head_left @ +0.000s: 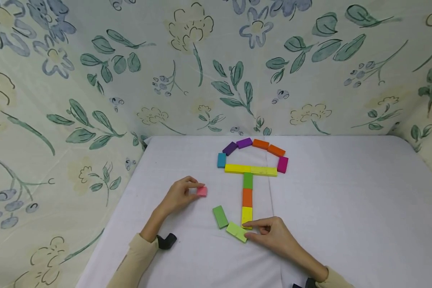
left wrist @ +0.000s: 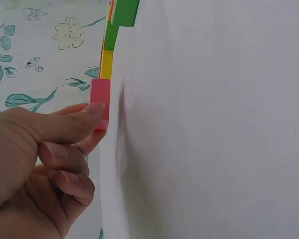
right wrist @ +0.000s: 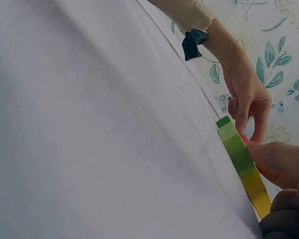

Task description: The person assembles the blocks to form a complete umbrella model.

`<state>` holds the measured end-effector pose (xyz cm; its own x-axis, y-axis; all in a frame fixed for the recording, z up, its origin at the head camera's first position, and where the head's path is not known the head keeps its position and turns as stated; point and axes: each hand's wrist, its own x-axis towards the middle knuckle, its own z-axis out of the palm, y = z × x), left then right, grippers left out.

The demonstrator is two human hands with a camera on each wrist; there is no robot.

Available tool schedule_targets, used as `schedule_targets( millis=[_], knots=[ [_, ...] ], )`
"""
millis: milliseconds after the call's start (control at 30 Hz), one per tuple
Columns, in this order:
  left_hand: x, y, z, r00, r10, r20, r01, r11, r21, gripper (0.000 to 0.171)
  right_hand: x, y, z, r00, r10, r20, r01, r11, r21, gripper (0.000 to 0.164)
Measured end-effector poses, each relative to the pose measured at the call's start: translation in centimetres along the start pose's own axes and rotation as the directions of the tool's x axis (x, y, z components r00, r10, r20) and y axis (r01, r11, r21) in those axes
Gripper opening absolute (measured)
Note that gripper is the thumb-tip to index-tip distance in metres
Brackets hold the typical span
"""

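Note:
Between thumb and fingers, my left hand [head_left: 180, 194] pinches a small pink block [head_left: 202, 192], left of the block figure; the left wrist view shows the pink block [left wrist: 100, 97] upright against the thumb. My right hand [head_left: 276, 237] pinches the right end of a light green block [head_left: 235, 232], its index fingertip right by the foot of a yellow block [head_left: 247, 214]. A green block [head_left: 220, 217] lies tilted at the light green block's left end. Above the lower yellow block, an orange block [head_left: 247, 197] and a darker green block [head_left: 248, 181] form a straight stem.
Two long yellow blocks [head_left: 237, 169] make a crossbar atop the stem. Over it arch a blue block [head_left: 221, 160], purple blocks [head_left: 244, 143], orange blocks [head_left: 261, 144] and a magenta block [head_left: 283, 164]. A white cloth [head_left: 345, 208] covers the table; floral fabric [head_left: 216, 72] hangs behind.

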<state>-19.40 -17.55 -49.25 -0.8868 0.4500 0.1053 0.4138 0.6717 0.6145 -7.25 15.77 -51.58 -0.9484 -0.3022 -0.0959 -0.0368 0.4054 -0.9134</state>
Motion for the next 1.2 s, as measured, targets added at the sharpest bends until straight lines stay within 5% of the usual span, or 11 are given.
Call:
schedule_targets(
  millis=[500,1200],
  knots=[
    [0.9,1.1,0.1,0.968,0.142,0.205,-0.122,0.987,-0.107,0.032,0.0,0.1,0.0,1.000,-0.018,0.000,0.018,1.000,-0.003,0.025],
    [2.5,1.7,-0.3,0.948,0.166,0.272,-0.172,0.985,-0.001,0.027,0.0,0.0,0.0,1.000,-0.027,0.002,0.027,1.000,-0.006,0.025]
  ],
)
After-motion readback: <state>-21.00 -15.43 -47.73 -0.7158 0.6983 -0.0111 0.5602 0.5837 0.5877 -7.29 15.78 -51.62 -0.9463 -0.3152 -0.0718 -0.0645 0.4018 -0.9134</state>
